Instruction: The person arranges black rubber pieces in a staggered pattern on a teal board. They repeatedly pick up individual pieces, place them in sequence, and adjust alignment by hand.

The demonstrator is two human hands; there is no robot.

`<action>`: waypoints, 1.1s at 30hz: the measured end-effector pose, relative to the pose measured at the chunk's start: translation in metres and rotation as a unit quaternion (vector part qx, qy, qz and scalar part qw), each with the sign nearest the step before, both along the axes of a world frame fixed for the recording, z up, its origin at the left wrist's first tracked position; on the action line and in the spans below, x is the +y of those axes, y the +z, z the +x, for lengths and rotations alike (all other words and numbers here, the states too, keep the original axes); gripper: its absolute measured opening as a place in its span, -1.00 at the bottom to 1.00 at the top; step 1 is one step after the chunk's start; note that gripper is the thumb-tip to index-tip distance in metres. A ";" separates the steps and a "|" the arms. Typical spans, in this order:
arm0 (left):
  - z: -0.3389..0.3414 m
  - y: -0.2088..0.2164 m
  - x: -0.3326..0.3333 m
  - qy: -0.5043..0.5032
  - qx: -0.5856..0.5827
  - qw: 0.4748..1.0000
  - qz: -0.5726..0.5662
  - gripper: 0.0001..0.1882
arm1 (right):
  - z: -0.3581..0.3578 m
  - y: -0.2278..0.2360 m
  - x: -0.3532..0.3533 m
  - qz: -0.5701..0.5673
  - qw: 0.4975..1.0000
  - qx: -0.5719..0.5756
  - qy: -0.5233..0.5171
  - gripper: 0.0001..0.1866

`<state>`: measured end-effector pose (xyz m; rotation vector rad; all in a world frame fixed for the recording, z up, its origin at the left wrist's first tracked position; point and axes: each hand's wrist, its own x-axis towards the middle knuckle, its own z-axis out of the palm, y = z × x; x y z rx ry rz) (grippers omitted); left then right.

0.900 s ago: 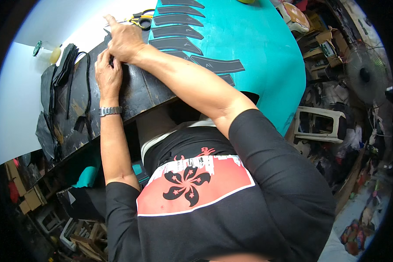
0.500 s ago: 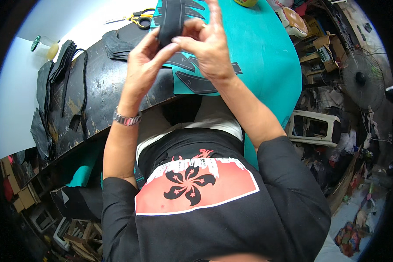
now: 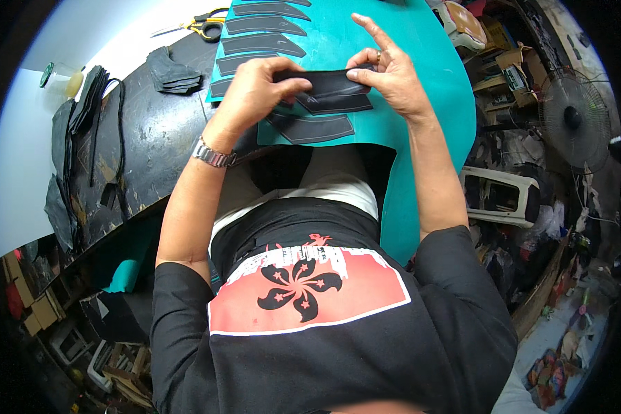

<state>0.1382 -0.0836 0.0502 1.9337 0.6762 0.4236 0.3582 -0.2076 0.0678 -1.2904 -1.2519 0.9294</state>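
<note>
Stretched crosswise between my two hands is a black leather-like piece (image 3: 330, 81). My left hand (image 3: 259, 90) pinches its left end between thumb and fingers. At the other end, my right hand (image 3: 395, 77) grips the edge with thumb and bent fingers, one finger pointing up and away. Beneath lies a teal sheet (image 3: 421, 41) carrying several black cut pieces (image 3: 268, 26) with pale outlines, laid in a row. Two more pieces sit close to me: one partly covered by the held piece, and a curved one (image 3: 316, 129) near the sheet's front edge.
On the dark worktop (image 3: 155, 131) are a stack of black pieces (image 3: 172, 72) and long black strips (image 3: 90, 103). Yellow-and-black scissors (image 3: 207, 29) and a clear jar (image 3: 62, 81) lie farther off. At right stand a fan (image 3: 571, 117) and a pale plastic frame (image 3: 500, 196).
The black piece has turned from upright to crosswise. My hands have drawn apart to its two ends, and my right hand has moved right and lower. The row of pieces now shows more fully.
</note>
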 end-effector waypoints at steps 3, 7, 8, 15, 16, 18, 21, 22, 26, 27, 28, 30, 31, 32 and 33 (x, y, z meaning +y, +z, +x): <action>-0.005 -0.010 0.012 0.085 -0.040 0.996 -0.003 -0.76 | 0.003 -0.014 0.006 -0.003 0.999 -0.011 -0.041 -0.24; -0.015 -0.022 0.009 0.093 -0.032 0.986 0.132 -0.70 | 0.004 -0.025 0.014 -0.069 0.994 -0.018 -0.081 -0.26; -0.017 -0.024 0.006 0.082 -0.018 0.981 0.173 -0.68 | 0.004 -0.027 0.015 -0.067 0.994 -0.017 -0.088 -0.26; -0.019 -0.034 -0.007 0.099 -0.051 0.967 0.228 -0.44 | 0.004 -0.032 0.012 -0.073 0.989 0.004 -0.126 -0.28; -0.019 -0.035 -0.007 0.094 -0.043 0.967 0.235 -0.45 | 0.004 -0.032 0.012 -0.078 0.989 0.011 -0.127 -0.28; -0.020 -0.034 -0.008 0.082 -0.023 0.966 0.243 -0.48 | 0.003 -0.032 0.013 -0.078 0.989 0.022 -0.127 -0.29; -0.019 -0.031 -0.013 0.058 0.007 0.936 0.346 -0.45 | 0.002 -0.031 0.015 -0.086 0.987 0.018 -0.133 -0.29; -0.018 -0.030 -0.015 0.043 0.029 0.930 0.363 -0.44 | 0.001 -0.030 0.015 -0.088 0.987 0.014 -0.133 -0.29; -0.014 -0.028 -0.026 0.016 0.102 0.903 0.418 -0.37 | 0.002 -0.028 0.014 -0.091 0.986 0.000 -0.140 -0.27; -0.014 -0.028 -0.027 0.010 0.107 0.898 0.428 -0.37 | 0.002 -0.028 0.013 -0.080 0.987 -0.002 -0.137 -0.25; -0.013 -0.028 -0.027 0.007 0.111 0.892 0.438 -0.37 | 0.002 -0.028 0.012 -0.090 0.985 -0.029 -0.147 -0.24; -0.012 -0.028 -0.027 0.000 0.118 0.894 0.433 -0.37 | 0.005 -0.029 0.010 -0.083 0.982 -0.083 -0.148 -0.21; -0.012 -0.028 -0.027 -0.002 0.117 0.893 0.435 -0.36 | 0.006 -0.030 0.010 -0.085 0.979 -0.099 -0.157 -0.19; -0.012 -0.027 -0.026 -0.004 0.114 0.892 0.438 -0.36 | 0.008 -0.031 0.010 -0.078 0.977 -0.118 -0.163 -0.18; -0.012 -0.027 -0.025 -0.015 0.121 0.891 0.437 -0.36 | 0.010 -0.032 0.009 -0.072 0.973 -0.137 -0.168 -0.17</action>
